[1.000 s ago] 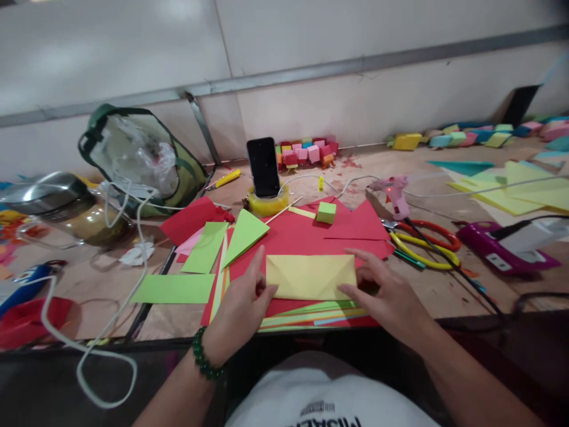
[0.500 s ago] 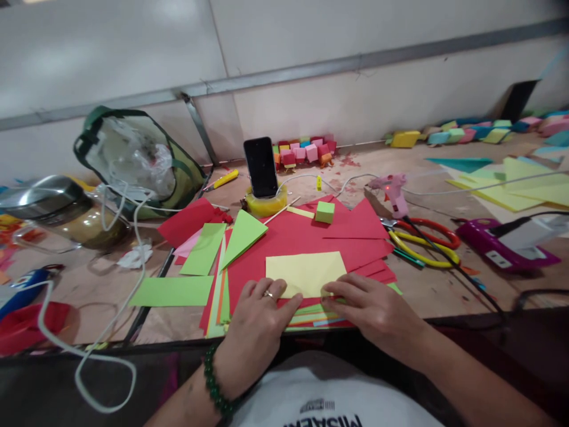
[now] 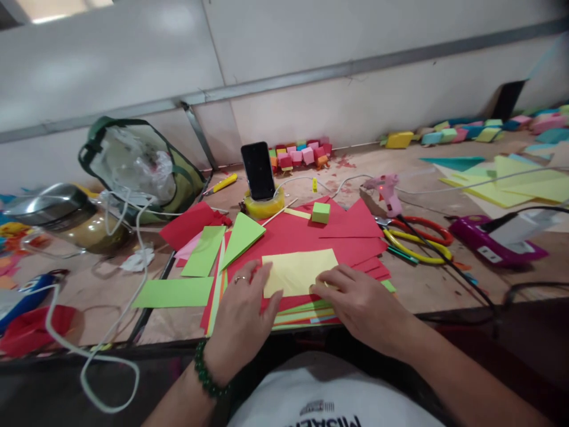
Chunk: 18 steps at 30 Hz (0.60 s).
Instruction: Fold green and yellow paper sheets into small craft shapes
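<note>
A pale yellow sheet of paper (image 3: 296,270) lies on a stack of red, green and orange paper in front of me. My left hand (image 3: 243,305) rests at its left edge, with thumb and fingers spread apart. At the lower right corner of the sheet, my right hand (image 3: 362,299) has its fingertips pressed together on the paper. Beyond the sheet a small green paper cube (image 3: 320,212) sits on the red paper (image 3: 351,237). A folded green paper (image 3: 242,237) lies to the left.
A phone (image 3: 258,171) leans in a yellow tape roll (image 3: 267,204). On the right are a pink glue gun (image 3: 387,194), scissors (image 3: 420,249) and a purple power strip (image 3: 493,248). A glass jar (image 3: 95,225), a bag (image 3: 186,178) and a white cable (image 3: 142,255) occupy the left.
My left hand has shifted left, its fingers moving off the yellow sheet's face to its left edge and spreading. My right hand stays at the lower right corner.
</note>
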Tool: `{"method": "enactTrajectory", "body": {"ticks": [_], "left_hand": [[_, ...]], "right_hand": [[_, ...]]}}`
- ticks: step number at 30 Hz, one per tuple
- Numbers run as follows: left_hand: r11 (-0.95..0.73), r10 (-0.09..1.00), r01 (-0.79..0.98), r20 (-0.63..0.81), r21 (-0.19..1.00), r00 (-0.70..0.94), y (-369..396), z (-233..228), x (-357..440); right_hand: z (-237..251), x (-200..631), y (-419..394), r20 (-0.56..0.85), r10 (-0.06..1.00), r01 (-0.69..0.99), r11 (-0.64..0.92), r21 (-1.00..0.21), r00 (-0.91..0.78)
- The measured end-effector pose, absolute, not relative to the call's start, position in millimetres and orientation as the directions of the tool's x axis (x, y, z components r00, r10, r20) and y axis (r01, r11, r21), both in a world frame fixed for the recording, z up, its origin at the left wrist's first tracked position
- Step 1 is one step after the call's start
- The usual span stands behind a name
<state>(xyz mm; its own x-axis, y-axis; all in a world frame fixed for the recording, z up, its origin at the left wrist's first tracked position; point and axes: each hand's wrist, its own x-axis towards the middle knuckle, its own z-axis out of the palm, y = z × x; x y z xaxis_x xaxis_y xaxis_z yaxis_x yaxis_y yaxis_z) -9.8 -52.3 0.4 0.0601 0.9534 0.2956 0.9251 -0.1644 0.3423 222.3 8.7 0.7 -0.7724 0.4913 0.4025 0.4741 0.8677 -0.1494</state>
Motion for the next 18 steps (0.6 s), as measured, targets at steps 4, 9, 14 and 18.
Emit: {"method": "enactTrajectory", "body": {"ticks": [4,9,14,18], "left_hand": [[-0.034,0.980,0.762,0.172,0.647,-0.103,-39.3,-5.9,-12.8],[-0.002,0.970,0.625,0.153,0.780,-0.187,-36.1,-7.8,-14.2],[-0.024,0.982,0.755,0.157,0.656,-0.105,-31.2,-4.4,-11.1],[-0.041,0.989,0.650,0.125,0.759,-0.083,-30.3,0.2,-8.3]], "right_hand": [[-3.6,218.2,13.2,0.508,0.507,0.502,0.850,-0.160,-0.696],[-2.3,216.2,20.7,0.548,0.541,0.568,0.811,-0.141,-0.637],[3.4,202.4,32.5,0.458,0.614,0.623,0.767,-0.153,-0.643],[4.1,194.7,43.3,0.400,0.620,0.602,0.777,-0.186,-0.676]]}}
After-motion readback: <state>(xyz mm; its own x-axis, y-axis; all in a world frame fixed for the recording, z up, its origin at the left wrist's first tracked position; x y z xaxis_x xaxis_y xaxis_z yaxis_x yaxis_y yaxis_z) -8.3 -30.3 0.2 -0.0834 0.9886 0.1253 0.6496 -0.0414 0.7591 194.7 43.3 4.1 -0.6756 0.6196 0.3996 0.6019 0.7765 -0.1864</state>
